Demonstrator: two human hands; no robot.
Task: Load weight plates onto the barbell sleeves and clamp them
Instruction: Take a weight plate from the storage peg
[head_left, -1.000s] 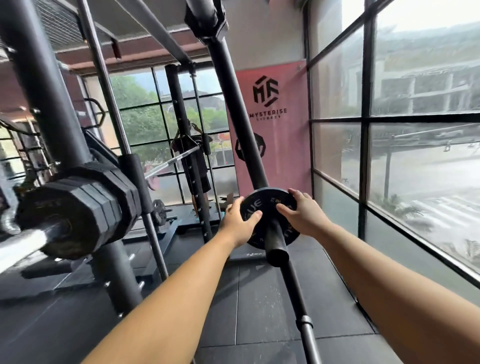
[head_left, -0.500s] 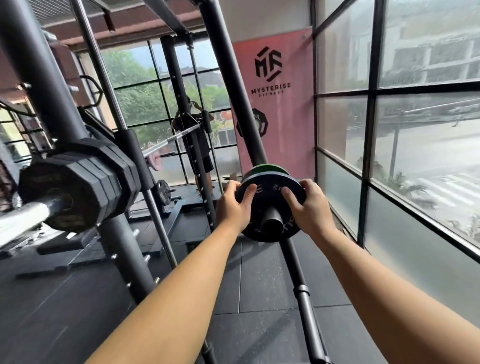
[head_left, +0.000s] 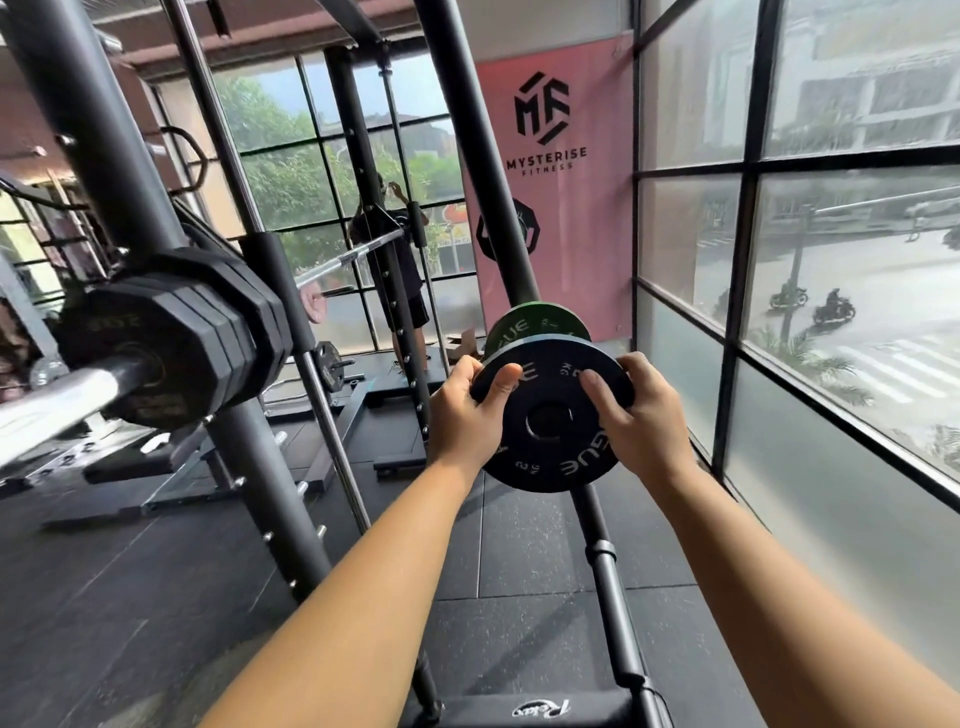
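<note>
A small black weight plate (head_left: 551, 447) marked 2.5 KG is held in front of me, its centre hole showing with no peg through it. My left hand (head_left: 462, 413) grips its left rim and my right hand (head_left: 641, 421) grips its right rim. Just behind it a green plate (head_left: 535, 325) sits on the rack's storage peg. At left, the barbell sleeve (head_left: 57, 400) carries several black angular plates (head_left: 171, 338). No clamp is in view.
A slanted black rack upright (head_left: 483, 182) runs behind the plates down to the floor (head_left: 540, 545). Another rack post (head_left: 104, 135) stands at left. A glass window wall (head_left: 810, 270) lines the right side. A person (head_left: 395, 260) stands at the far rack. A bench frame (head_left: 218, 467) lies low left.
The black plate has come off the storage peg toward me, held in both hands; the peg end no longer shows through its hole. The green plate stays behind.
</note>
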